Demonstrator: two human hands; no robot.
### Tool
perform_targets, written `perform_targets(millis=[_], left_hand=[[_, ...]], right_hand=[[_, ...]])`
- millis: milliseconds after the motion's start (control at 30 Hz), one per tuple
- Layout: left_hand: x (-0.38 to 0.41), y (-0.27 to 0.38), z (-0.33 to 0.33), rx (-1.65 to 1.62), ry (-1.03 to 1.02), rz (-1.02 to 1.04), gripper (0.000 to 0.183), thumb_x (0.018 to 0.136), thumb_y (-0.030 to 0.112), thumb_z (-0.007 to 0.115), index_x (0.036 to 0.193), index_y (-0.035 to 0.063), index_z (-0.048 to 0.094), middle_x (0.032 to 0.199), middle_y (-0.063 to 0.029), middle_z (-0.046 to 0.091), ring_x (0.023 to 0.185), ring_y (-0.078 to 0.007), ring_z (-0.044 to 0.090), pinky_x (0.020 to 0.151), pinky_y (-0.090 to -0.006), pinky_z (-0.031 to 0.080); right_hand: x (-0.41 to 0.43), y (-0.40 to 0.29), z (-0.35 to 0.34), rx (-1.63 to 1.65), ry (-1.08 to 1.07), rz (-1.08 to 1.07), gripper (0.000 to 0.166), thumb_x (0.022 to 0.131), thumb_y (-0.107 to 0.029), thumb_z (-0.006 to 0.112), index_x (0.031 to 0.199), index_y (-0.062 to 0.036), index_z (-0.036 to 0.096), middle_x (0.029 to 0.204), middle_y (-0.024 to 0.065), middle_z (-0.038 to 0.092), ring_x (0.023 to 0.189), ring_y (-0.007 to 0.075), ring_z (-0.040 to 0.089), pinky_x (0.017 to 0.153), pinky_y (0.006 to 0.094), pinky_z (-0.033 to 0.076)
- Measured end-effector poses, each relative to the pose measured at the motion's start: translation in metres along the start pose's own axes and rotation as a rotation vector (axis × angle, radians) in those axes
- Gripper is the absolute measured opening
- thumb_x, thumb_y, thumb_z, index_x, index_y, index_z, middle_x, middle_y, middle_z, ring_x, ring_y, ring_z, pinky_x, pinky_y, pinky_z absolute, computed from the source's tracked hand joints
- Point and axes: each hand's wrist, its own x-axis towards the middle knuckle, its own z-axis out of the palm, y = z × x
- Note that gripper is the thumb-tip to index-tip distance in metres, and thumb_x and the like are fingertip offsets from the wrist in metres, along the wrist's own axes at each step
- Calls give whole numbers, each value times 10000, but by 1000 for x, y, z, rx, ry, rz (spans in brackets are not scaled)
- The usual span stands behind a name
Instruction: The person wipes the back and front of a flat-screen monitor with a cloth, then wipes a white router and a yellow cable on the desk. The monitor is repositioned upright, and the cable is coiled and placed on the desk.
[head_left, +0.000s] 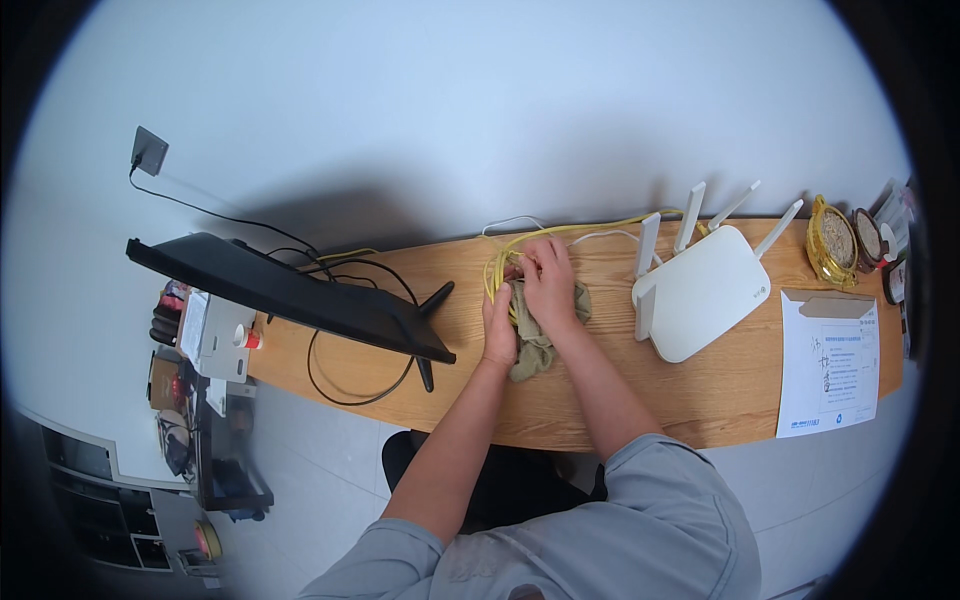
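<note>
My left hand is closed around the near side of a coiled yellow cable, above the wooden desk. At the right side of the coil, my right hand has its fingers bent against the cable; what lies between its fingertips is partly hidden. Under my hands a crumpled olive-green cloth rests on the desk. From the coil, yellow cable runs right along the wall towards a white router with several raised antennas. A thin white cable loops behind the coil.
On the left a black monitor stands on splayed feet, with black cables around it. A printed paper envelope lies right of the router, below a gold-rimmed bowl. A paper cup is at the far left. The wall borders the desk's back edge.
</note>
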Motion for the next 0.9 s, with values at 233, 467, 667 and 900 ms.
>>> perform_targets(millis=[233,467,667,900], left_hand=[[3,-6,-5,22,-17,14,458,981,306,369,1302,-10,451,1272,-126,516,1176,-210,483,1017,-330,361],[3,-7,-5,-84,5,-10,413,972,269,421,1261,-21,477,1237,-123,520,1156,-208,472,1023,-324,325],[1,-4,-3,-56,13,-12,426,975,290,411,1270,-12,474,1244,-122,521,1164,-210,475,1022,-329,334],[1,-6,-5,-9,2,-5,455,981,318,389,1293,-6,460,1273,-122,516,1185,-211,478,1025,-334,350]], right_hand=[[-1,-8,1,119,12,88,84,790,12,615,855,-20,572,789,103,554,694,248,570,599,346,465],[-4,4,8,396,-28,326,40,808,2,639,836,-13,614,750,57,608,656,147,610,597,265,483],[0,0,4,340,-35,310,33,833,16,627,864,4,623,768,22,639,701,77,609,636,225,493],[-1,7,8,403,-45,327,74,848,20,614,918,-1,599,820,29,639,755,103,611,660,241,504]])
